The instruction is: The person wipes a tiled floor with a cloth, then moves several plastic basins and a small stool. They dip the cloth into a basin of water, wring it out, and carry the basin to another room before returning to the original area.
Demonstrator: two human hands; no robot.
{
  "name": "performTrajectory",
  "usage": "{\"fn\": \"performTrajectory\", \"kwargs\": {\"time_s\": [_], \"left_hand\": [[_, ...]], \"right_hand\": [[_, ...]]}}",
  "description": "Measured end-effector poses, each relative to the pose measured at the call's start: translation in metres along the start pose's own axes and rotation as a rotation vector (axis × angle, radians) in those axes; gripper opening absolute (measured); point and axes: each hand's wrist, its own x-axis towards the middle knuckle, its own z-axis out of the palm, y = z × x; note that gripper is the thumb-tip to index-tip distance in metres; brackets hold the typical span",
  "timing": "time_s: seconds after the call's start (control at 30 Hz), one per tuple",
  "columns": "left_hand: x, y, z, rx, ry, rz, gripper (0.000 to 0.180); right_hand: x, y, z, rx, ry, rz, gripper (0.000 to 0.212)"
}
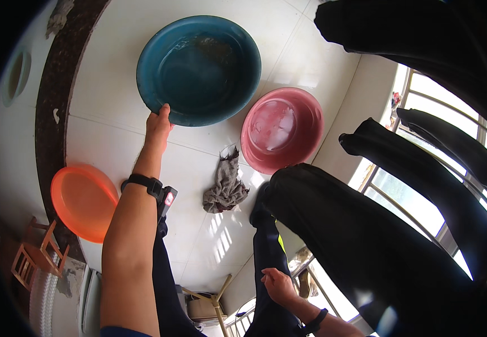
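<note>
My left hand (159,124) is closed on the near rim of a large round teal basin (144,73), with the thumb over the edge. The basin sits on the tiled floor and seems to hold some shallow water. To its right is a smaller pink basin (315,126) with shiny liquid in the bottom. Below the two lies a crumpled grey rag (225,188). My right hand (280,285) rests low by my right leg, its fingers curled in and nothing visible in them.
An orange basin (84,202) stands left of my forearm, beside a dark floor border (55,106). Dark garments (361,241) hang at the right in front of barred windows (409,202). Small wooden chair (44,253) at lower left; yellowish stand legs (217,303) near my feet.
</note>
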Motion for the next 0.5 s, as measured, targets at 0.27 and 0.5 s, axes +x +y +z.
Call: {"fn": "performTrajectory", "kwargs": {"time_s": [0.27,0.5], "left_hand": [[0.059,0.022,0.117,0.202,-0.088,-0.024,0.045],[0.081,0.043,0.183,0.559,0.114,0.398,0.073]], "right_hand": [[0.001,-0.008,-0.03,-0.028,0.249,-0.204,0.016],[0.016,-0.005,-0.035,-0.186,0.365,-0.251,0.014]]}}
